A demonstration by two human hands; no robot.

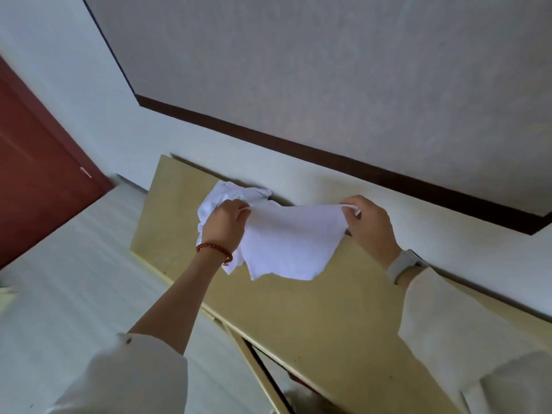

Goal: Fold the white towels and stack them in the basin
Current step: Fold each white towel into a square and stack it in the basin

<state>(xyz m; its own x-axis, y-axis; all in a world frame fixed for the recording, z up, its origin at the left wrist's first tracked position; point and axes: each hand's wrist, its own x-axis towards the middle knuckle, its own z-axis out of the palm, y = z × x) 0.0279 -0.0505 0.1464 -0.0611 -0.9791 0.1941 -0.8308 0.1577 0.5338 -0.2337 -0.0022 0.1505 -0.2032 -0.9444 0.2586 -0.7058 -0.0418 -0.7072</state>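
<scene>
Fingers of the left hand (pixel 225 222) and right hand (pixel 369 225) pinch the top corners of a white towel (pixel 286 243), hanging unfolded over the table (pixel 313 309), with a crumpled heap (pixel 222 197) waiting and no basin visible.

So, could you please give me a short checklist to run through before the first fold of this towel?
1. Left hand pinches a top corner of the held towel: ok.
2. Right hand pinches the other top corner: ok.
3. Top edge stretched between the hands: ok.
4. Lower edge hanging even: not ok, ragged and rumpled.
5. Held towel free of the towel pile behind: cannot tell.
6. Basin in view for stacking: not ok, not visible.
</scene>
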